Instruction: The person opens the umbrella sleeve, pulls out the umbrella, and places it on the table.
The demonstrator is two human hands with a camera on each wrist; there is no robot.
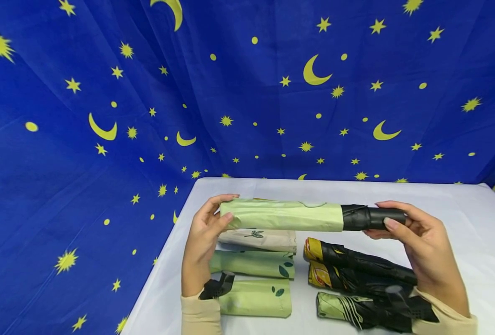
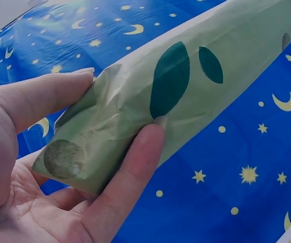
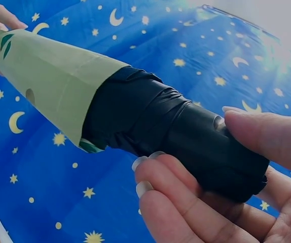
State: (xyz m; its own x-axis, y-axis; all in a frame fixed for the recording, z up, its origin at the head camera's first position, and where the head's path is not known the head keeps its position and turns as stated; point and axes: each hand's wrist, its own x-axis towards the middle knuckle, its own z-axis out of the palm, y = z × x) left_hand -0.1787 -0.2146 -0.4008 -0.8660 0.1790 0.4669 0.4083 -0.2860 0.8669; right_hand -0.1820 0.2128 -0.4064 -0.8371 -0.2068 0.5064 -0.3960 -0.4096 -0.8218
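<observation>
A folded umbrella (image 1: 355, 217) is held level above the table, most of its length inside a light green sleeve (image 1: 285, 216) with dark leaf prints. At the sleeve's far left end, my left hand (image 1: 207, 232) pinches the fabric between thumb and fingers. My right hand (image 1: 423, 237) grips the black handle (image 3: 216, 152) at the other end, thumb on the near side and fingers behind. Black canopy cloth (image 3: 130, 106) shows between the sleeve's mouth and the handle in the right wrist view.
Below the left hand lie a whitish sleeve (image 1: 264, 239), a green sleeve (image 1: 251, 264) and a light green one (image 1: 256, 298). Folded black umbrellas with yellow fruit print (image 1: 352, 260) and a green-edged one (image 1: 344, 309) lie at right on the white table (image 1: 482, 242). A blue star-patterned cloth (image 1: 247, 93) hangs behind.
</observation>
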